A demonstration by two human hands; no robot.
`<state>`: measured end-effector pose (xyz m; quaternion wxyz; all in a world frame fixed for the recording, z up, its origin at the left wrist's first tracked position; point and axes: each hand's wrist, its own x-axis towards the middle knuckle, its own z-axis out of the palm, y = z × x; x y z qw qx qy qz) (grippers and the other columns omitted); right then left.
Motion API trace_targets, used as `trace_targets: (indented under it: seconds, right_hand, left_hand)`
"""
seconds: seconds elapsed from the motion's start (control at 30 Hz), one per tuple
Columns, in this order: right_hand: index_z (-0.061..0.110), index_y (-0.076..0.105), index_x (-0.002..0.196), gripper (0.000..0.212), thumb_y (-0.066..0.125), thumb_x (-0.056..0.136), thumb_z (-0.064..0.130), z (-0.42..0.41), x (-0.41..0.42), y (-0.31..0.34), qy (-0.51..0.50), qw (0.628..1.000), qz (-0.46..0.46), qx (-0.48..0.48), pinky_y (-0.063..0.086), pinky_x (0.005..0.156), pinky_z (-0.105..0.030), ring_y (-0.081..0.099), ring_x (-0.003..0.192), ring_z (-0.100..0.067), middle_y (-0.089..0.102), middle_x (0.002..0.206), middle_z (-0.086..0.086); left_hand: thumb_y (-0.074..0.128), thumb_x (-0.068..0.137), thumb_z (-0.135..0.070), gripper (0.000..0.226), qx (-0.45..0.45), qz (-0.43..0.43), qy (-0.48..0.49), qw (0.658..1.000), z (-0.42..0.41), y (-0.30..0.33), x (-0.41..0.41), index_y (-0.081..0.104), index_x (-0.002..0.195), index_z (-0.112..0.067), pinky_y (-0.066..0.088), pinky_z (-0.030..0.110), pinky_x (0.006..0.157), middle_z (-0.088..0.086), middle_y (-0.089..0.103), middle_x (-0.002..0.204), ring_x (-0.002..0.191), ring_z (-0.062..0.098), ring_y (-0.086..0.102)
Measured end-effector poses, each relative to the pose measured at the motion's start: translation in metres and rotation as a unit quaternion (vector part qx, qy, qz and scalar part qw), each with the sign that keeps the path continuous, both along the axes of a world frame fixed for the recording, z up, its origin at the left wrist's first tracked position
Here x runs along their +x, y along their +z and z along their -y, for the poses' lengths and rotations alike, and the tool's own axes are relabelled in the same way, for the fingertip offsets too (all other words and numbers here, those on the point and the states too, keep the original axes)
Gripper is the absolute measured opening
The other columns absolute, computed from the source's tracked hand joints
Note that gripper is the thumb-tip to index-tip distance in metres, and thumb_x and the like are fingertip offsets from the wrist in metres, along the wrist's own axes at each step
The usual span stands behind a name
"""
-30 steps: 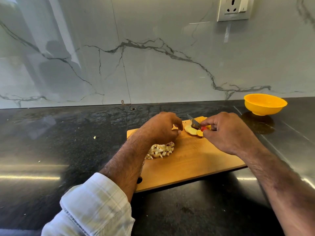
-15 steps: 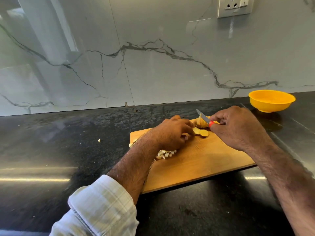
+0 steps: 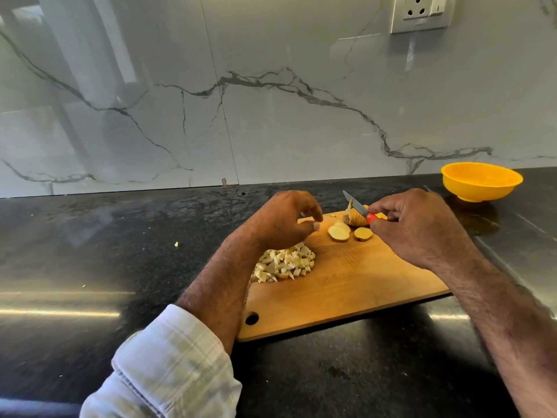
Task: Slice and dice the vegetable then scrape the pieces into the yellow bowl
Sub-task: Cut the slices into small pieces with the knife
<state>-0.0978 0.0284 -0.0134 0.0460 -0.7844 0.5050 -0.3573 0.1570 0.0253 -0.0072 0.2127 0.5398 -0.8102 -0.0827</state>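
Rightward, knife (image 3: 355, 205) in right hand (image 3: 413, 226); yellow bowl (image 3: 481, 181) beyond board edge (image 3: 337, 324)

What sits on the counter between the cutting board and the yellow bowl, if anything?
Nothing visible does. The yellow bowl stands apart from the cutting board, past its far right corner, with only bare black counter between them. The right hand, holding the knife, hangs over that corner.
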Motion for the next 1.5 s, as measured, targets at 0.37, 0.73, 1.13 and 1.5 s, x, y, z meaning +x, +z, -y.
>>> trace_targets:
  seconds: [0.37, 0.73, 1.13, 1.5]
  right_hand:
    - [0.023, 0.079, 0.114, 0.025, 0.073, 0.093, 0.033, 0.000, 0.001, -0.001, 0.001, 1.000, -0.006, 0.003, 0.064, 0.068, -0.040, 0.072, 0.076, -0.018, 0.078, 0.090, -0.005]
    - [0.025, 0.079, 0.114, 0.025, 0.074, 0.092, 0.034, 0.003, -0.001, -0.001, -0.010, 1.000, -0.011, 0.003, 0.063, 0.071, -0.037, 0.072, 0.082, -0.017, 0.078, 0.098, -0.005]
    - [0.031, 0.078, 0.114, 0.020, 0.072, 0.095, 0.031, -0.023, 0.015, 0.003, 0.179, 0.981, 0.063, 0.048, 0.049, 0.048, -0.036, 0.061, 0.051, -0.021, 0.066, 0.058, 0.003]
    - [0.039, 0.070, 0.125, 0.037, 0.072, 0.091, 0.050, -0.027, 0.030, 0.001, 0.059, 0.974, -0.195, 0.104, 0.059, 0.083, -0.027, 0.064, 0.088, -0.003, 0.070, 0.096, 0.020]
  left_hand:
    - [0.067, 0.100, -0.045, 0.038, 0.112, 0.053, 0.015, 0.992, -0.001, -0.010, -0.028, 0.052, 0.133, -0.036, 0.038, 0.059, 0.115, -0.007, 0.058, 0.139, 0.128, 0.017, 0.052]
    - [0.068, 0.097, -0.052, 0.044, 0.049, 0.040, 0.096, 0.993, 0.007, -0.014, -0.031, 0.066, 0.133, -0.026, 0.046, 0.053, 0.111, -0.005, 0.064, 0.133, 0.120, 0.015, 0.058]
    - [0.079, 0.086, -0.016, 0.009, -0.201, -0.199, 0.245, 0.927, 0.007, 0.005, 0.031, 0.073, 0.087, -0.022, 0.064, 0.036, 0.074, -0.011, 0.070, 0.082, 0.078, 0.007, 0.068]
    - [0.079, 0.084, -0.012, 0.015, -0.199, -0.213, 0.225, 0.930, 0.007, 0.004, 0.022, 0.068, 0.083, -0.022, 0.064, 0.035, 0.068, -0.009, 0.068, 0.078, 0.073, 0.008, 0.067]
